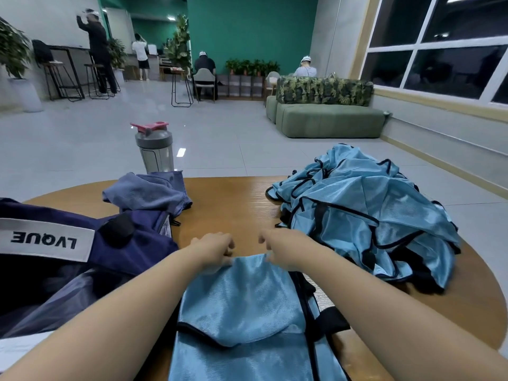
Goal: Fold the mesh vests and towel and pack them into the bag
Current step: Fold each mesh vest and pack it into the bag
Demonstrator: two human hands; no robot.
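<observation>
Both hands, left hand (213,250) and right hand (284,247), pinch the far edge of a blue mesh vest (242,295), fingers curled, just beside the vest pile (357,213).

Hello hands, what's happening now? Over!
Left hand and right hand pinching light blue mesh vest. Rumpled vest pile, grey-blue towel waiting. Nothing blocking.

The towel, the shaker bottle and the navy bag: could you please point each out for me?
towel (148,192), head view, middle of the crumpled cloth.
shaker bottle (156,158), head view, clear body.
navy bag (143,224), head view, top fabric.
</observation>
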